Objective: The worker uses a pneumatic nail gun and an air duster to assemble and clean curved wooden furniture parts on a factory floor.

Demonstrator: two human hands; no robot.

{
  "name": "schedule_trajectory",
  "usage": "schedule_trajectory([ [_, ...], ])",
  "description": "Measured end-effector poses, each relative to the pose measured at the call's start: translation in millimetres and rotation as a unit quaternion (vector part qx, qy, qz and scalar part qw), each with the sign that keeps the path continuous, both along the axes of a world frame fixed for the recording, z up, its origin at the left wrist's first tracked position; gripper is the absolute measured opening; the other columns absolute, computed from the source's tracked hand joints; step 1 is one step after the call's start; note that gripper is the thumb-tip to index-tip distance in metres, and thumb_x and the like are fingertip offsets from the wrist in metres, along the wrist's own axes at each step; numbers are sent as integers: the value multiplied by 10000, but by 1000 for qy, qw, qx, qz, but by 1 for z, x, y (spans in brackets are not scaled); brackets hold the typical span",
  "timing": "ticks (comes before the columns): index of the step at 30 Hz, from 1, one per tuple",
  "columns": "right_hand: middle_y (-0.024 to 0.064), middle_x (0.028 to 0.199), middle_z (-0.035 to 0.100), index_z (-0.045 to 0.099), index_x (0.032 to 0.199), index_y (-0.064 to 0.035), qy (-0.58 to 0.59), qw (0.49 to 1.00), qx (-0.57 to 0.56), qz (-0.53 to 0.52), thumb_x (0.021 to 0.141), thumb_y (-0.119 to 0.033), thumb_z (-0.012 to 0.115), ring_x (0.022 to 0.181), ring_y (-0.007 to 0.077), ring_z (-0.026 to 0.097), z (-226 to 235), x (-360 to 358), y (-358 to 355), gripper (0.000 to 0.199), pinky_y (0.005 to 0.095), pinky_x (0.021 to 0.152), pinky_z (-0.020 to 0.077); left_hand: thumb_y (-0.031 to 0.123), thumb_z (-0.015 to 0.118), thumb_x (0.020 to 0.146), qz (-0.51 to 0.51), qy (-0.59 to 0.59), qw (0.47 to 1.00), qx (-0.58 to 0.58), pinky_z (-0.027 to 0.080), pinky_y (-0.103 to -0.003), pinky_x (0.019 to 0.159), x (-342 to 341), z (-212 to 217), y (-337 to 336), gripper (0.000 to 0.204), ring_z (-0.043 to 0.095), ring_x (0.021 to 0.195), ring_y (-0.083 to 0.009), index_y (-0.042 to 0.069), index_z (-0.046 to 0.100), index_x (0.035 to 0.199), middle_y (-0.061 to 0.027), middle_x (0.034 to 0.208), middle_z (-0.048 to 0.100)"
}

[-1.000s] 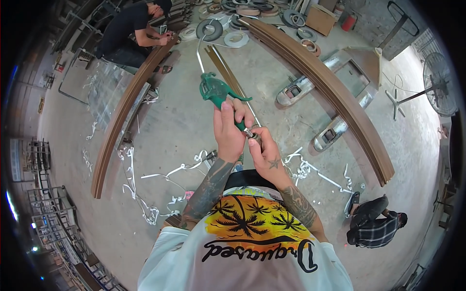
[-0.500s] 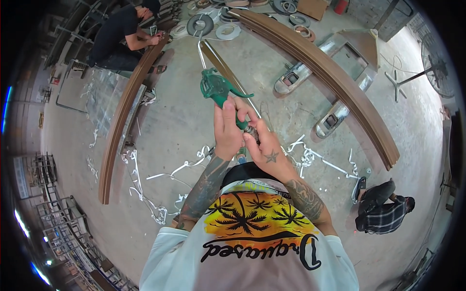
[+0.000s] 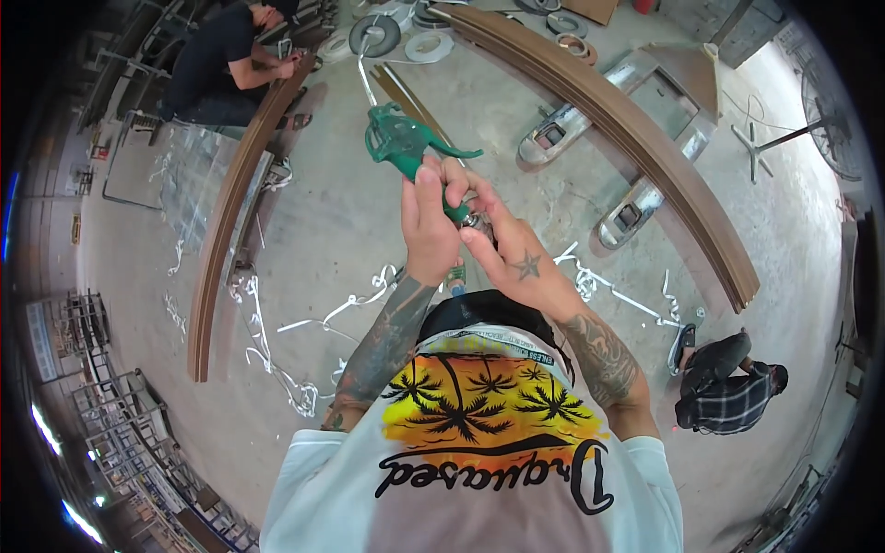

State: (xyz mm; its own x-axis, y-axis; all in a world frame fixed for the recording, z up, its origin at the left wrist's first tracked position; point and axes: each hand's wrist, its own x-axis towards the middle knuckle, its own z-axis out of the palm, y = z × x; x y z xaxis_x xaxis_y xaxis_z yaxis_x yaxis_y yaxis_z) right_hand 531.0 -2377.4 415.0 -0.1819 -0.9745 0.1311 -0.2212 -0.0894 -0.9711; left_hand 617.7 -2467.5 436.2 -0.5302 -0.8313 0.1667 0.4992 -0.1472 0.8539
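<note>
A green air blow gun (image 3: 395,140) with a thin metal nozzle is up in front of my chest, the nozzle toward the far side. Its lower handle is wrapped by my left hand (image 3: 430,235). At the bottom end of the handle sits a metal fitting (image 3: 476,222). Closed around that fitting, the thumb and fingers of my right hand (image 3: 521,267) partly hide it. Below the hands a short piece of hose or connector (image 3: 457,275) shows, mostly covered.
Long brown profiles lie in stacks at the left (image 3: 241,170) and right (image 3: 636,147); the right stack crosses a metal pallet jack (image 3: 636,217). Rolls of strip (image 3: 374,35) lie at the far side. Loose white strips (image 3: 263,346) litter the floor. One person (image 3: 217,69) works far left; another (image 3: 728,392) crouches right.
The blow gun has shifted slightly left and away from me, along with both hands. My right hand still grips the fitting, its wrist turned a little.
</note>
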Motion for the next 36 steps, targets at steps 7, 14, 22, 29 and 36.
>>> schedule_trajectory([
  [7,225,885,594,404,1141,4,-20,999,-33,-13,861,-224,583,833,402,607,-29,15,-5,403,414,716,474,306,357,992,16,-18,996,86,416,-306,696,17,-26,1,234,502,743,-169,104,402,884,-7,745,409],
  [14,221,836,598,462,1022,-48,9,993,88,-78,878,-226,561,790,421,583,-72,11,31,249,451,671,456,254,416,981,27,-34,984,171,427,-332,747,28,-66,-5,218,518,789,-196,49,475,935,-26,775,431],
  [22,132,815,654,456,1061,-9,-22,996,57,-68,907,-135,513,696,206,635,-54,1,46,206,305,639,472,417,428,957,7,93,939,330,375,-296,652,16,-39,0,346,411,681,-161,85,459,861,1,706,371],
  [29,70,677,479,463,1096,-39,-67,991,21,-112,888,-132,542,587,160,469,-20,7,52,241,290,545,387,439,390,965,0,11,949,316,253,-229,481,21,-11,2,399,279,514,-72,62,482,875,39,611,293],
  [36,1,687,424,446,1055,-18,-102,986,37,-129,887,-138,540,581,68,376,-23,18,58,227,228,524,326,450,392,961,-61,-12,941,332,265,-235,474,29,-20,-2,375,302,503,-82,98,495,1037,37,591,302],
])
